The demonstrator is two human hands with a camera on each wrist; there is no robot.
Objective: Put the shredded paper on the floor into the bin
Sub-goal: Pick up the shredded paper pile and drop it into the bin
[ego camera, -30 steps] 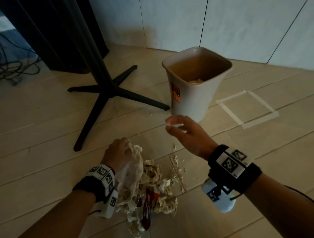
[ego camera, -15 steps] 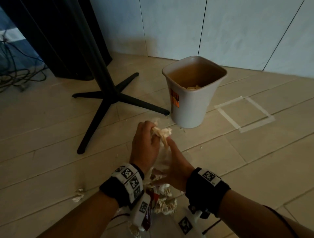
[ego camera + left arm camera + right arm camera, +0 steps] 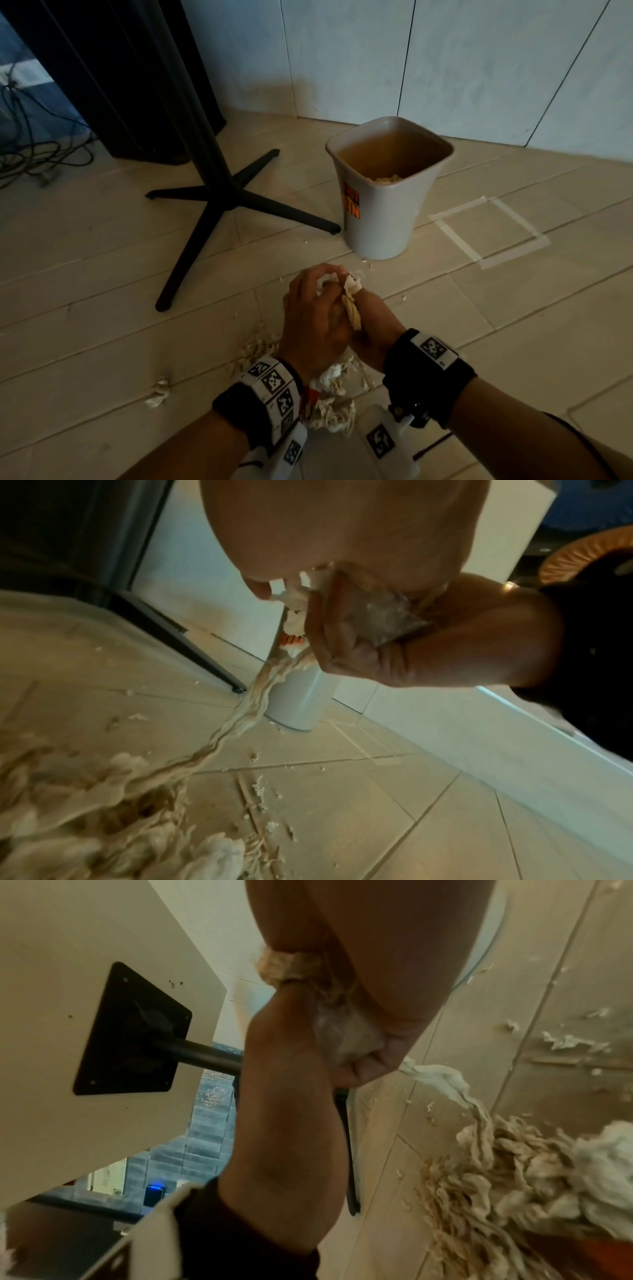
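Note:
My left hand [image 3: 317,294] and right hand [image 3: 368,308] are pressed together above the floor, both gripping one wad of shredded paper [image 3: 351,301] that sticks out between them. A strand of paper [image 3: 246,710] trails from the wad down to the pile of shredded paper [image 3: 330,394] on the floor under my wrists. The right wrist view shows the wad [image 3: 342,1034] squeezed between both palms. The grey bin [image 3: 383,219] with an orange label stands upright just beyond the hands and holds some shreds at its bottom.
A black table base [image 3: 219,202] spreads its legs left of the bin. A taped square [image 3: 489,229] marks the floor to the right. A loose scrap [image 3: 158,394] lies left of the pile, cables [image 3: 34,154] at far left, and the wall [image 3: 445,68] behind.
My right hand has come back from near the bin and closed against the left hand. Together they have raised the wad of paper off the pile.

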